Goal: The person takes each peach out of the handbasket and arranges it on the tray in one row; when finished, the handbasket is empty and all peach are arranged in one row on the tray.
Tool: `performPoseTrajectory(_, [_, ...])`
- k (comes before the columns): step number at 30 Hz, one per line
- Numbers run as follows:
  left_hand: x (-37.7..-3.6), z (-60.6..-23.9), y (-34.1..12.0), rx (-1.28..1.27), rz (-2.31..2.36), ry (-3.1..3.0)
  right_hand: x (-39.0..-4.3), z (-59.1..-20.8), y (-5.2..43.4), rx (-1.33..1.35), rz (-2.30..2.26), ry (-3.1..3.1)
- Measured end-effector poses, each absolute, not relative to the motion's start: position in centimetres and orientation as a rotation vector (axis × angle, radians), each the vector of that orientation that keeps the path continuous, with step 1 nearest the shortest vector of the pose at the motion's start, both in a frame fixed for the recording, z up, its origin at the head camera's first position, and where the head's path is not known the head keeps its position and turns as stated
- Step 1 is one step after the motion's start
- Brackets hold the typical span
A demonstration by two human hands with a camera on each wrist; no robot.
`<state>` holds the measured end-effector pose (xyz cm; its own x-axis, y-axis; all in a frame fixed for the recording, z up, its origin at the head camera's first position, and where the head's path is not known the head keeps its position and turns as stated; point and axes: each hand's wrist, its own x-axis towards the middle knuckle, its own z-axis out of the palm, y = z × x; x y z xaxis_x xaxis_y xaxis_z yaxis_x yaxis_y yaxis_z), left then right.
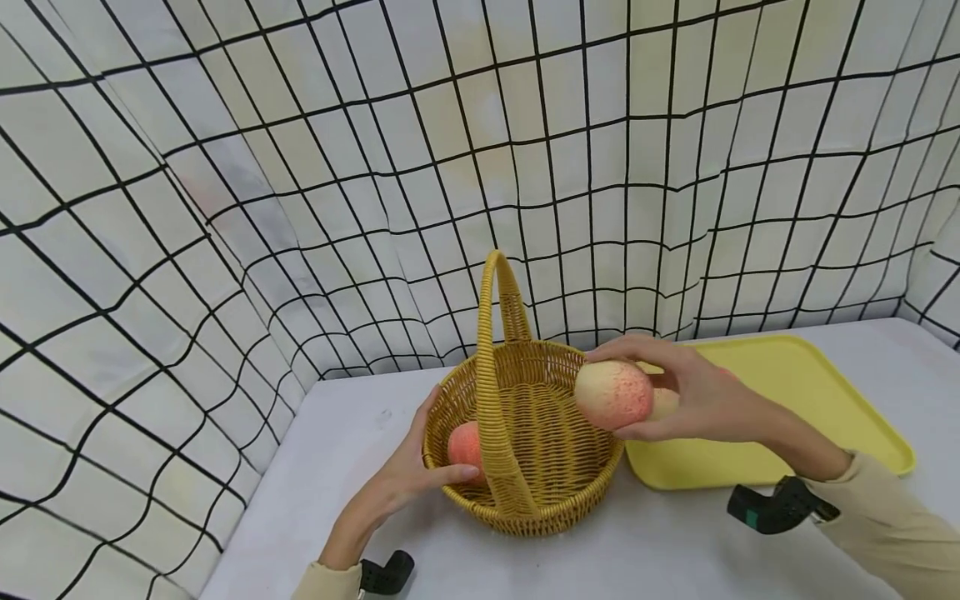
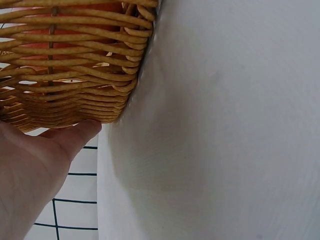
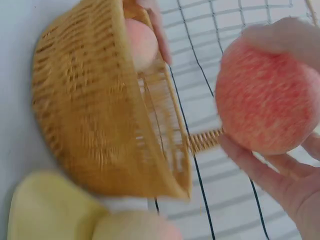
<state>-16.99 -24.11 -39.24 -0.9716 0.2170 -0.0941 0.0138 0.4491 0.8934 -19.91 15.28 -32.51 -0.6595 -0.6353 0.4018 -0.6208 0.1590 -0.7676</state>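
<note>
Curled round a peach (image 1: 613, 394), the right hand (image 1: 693, 398) holds it just over the basket (image 1: 525, 433) rim, while the left hand (image 1: 405, 475) grips the far wall beside another peach (image 1: 465, 444). A third seems to sit behind the palm, though it is blurred. Letting go this near the rim could bounce the fruit out onto the tray (image 1: 787, 375).

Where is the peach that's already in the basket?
In the head view, the peach lies inside the wicker basket, at its left wall beside the handle's base, next to the left hand holding the rim.
</note>
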Motion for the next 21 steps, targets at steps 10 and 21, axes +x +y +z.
performPoseTrajectory(10, [-16.8, -38.8, -24.2, 0.228, 1.525, 2.53, -19.4, -32.5, 24.7, -1.139, -1.467, 2.731])
performPoseTrajectory(21, [-16.8, -39.0, -24.2, 0.2, 1.497, 2.556, -21.0, -35.8, 32.0, -0.855, -1.285, 2.99])
